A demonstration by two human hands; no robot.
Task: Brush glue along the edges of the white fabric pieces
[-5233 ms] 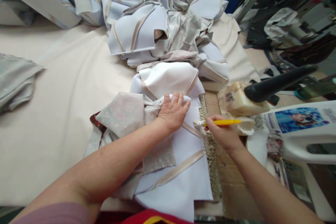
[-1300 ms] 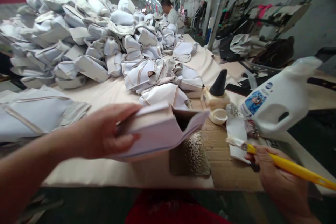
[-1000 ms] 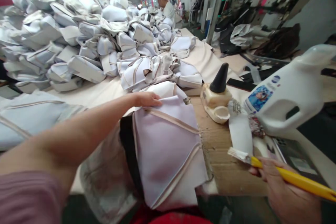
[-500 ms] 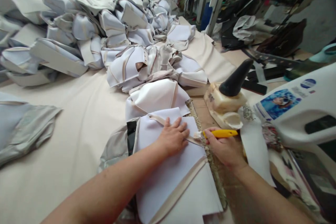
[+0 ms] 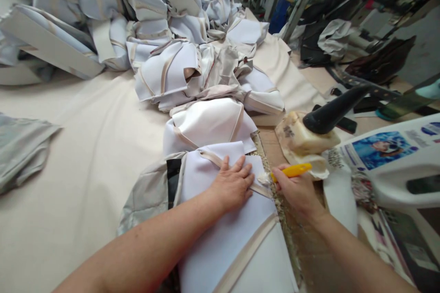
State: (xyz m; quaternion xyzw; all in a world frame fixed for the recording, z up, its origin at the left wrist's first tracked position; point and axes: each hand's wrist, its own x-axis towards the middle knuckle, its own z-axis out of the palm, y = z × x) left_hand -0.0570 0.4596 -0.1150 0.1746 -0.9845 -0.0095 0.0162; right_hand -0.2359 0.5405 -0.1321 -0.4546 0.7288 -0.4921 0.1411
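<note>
My left hand (image 5: pixel 233 184) lies flat with fingers spread on a white fabric piece (image 5: pixel 206 242) crossed by beige strips. In my right hand (image 5: pixel 298 192) is a brush with a yellow handle (image 5: pixel 296 170). Its pale bristles (image 5: pixel 265 179) are at the right edge of the white piece, close to the end of a beige strip. A crusted, glue-like line (image 5: pixel 285 229) runs along that edge. Grey cloth (image 5: pixel 146 192) and a black patch show at the piece's left side.
Similar white sewn pieces (image 5: pixel 206 121) lie ahead, with a large heap (image 5: pixel 144 0) behind. To the right stand a pale block-shaped container with a black cone (image 5: pixel 333 112), a white jug (image 5: pixel 388 165) and a phone (image 5: pixel 409 238). Grey cloth (image 5: pixel 24 146) lies at left.
The view has tilted down and shifted. The brush tip has moved slightly along the white piece's right edge and its handle is more tilted. My left hand stays flat on the piece.
</note>
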